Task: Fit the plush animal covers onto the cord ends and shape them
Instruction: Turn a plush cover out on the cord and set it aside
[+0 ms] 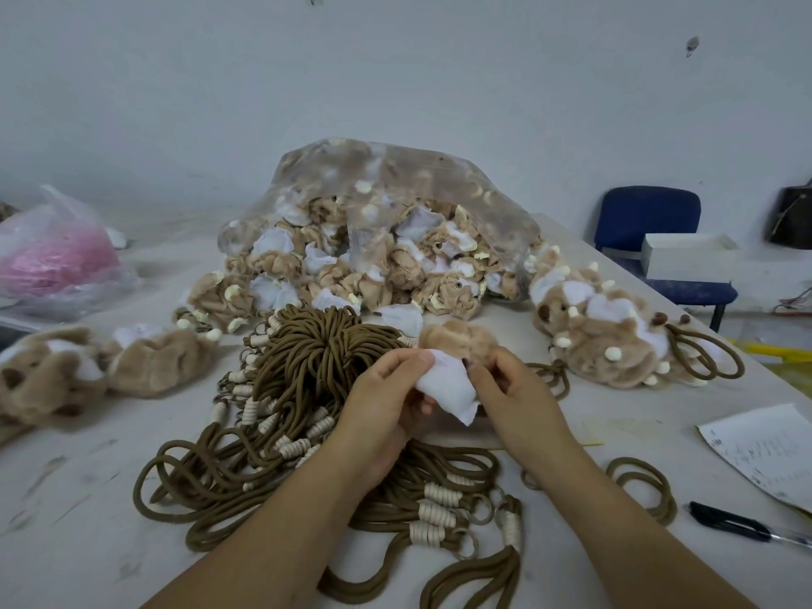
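Ropy brown cords [474,578], left hand [382,402] and right hand [512,389] pinching fuzzy tan plush cover [457,340]

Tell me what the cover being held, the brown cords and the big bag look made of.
Plush cover: tan fuzzy pile fabric, with a matte white lining, probably synthetic.
Cords: brown matte rope, seemingly textile, bending in soft loops.
Bag: thin clear plastic film, glossy and wrinkled, contents visible through it.
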Available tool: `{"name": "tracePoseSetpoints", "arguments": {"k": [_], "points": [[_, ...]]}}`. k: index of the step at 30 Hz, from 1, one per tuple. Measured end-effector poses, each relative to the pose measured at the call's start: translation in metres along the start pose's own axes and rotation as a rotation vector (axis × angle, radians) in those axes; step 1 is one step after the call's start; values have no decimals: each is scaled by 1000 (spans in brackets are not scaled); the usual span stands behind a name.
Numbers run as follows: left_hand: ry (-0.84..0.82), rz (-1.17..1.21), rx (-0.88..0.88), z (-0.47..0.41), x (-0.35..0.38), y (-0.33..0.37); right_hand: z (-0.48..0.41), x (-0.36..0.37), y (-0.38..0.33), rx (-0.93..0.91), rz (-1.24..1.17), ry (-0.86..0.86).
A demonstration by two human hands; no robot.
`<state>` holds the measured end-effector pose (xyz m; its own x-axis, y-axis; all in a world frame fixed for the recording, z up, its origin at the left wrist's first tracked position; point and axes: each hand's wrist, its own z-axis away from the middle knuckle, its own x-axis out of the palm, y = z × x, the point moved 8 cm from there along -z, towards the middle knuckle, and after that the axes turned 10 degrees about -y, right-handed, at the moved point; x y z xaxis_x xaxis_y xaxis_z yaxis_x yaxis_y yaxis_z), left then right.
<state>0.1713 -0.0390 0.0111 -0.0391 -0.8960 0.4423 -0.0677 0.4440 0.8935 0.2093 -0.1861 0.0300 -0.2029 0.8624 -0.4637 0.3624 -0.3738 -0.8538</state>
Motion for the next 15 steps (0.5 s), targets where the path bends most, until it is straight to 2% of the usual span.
{"name": "tracePoseSetpoints", "arguments": {"k": [3,7,8,10,12,15], "points": [[-22,163,-34,-2,1,-4,1,5,0,18,-70,-40],[-132,108,22,-2,12,1,4,12,4,128,-284,-120],[-195,34,50,1,20,5,4,9,5,149,-287,-97],[-273,-262,90,7,31,8,4,2,8,181,-296,-34],[-260,-595,119,11,34,8,2,-2,11,197,-333,-3],[-272,-855,238,14,43,14,3,-1,11,198,-355,-18]]}}
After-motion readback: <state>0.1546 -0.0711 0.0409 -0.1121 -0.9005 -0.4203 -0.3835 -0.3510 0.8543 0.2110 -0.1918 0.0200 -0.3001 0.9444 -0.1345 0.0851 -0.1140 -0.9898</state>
